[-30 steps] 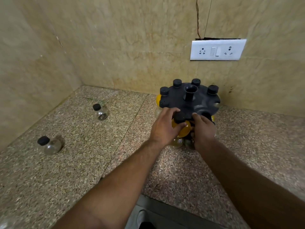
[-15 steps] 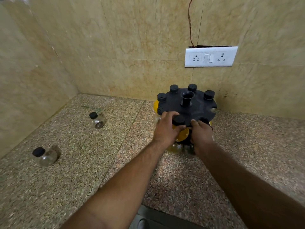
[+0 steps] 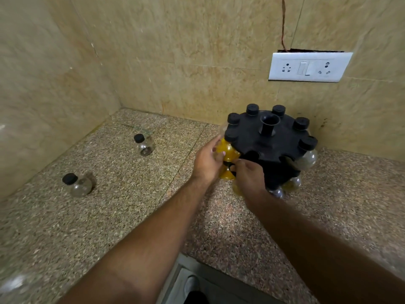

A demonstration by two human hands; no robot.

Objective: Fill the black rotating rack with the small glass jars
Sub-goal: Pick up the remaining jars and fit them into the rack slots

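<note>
The black rotating rack (image 3: 276,142) stands on the counter near the back wall, with several black-capped jars hanging in its top slots. My left hand (image 3: 207,162) wraps its fingers around a yellow jar (image 3: 229,150) at the rack's left side. My right hand (image 3: 248,177) reaches into the lower tier and pinches the black cap of a second yellow jar (image 3: 225,175). An open slot shows at the rack's front edge. Two loose clear glass jars with black caps lie on the counter, one (image 3: 144,145) further back and one (image 3: 77,185) nearer on the left.
The speckled stone counter (image 3: 135,216) is boxed in by tiled walls at the left and back. A white socket plate (image 3: 309,66) sits on the back wall above the rack. The counter's front edge runs below my arms, with the floor visible beneath.
The yellow jar that was at the rack's front now sits at its left side. Both hands have shifted left with it, and my right hand has dropped to the lower tier.
</note>
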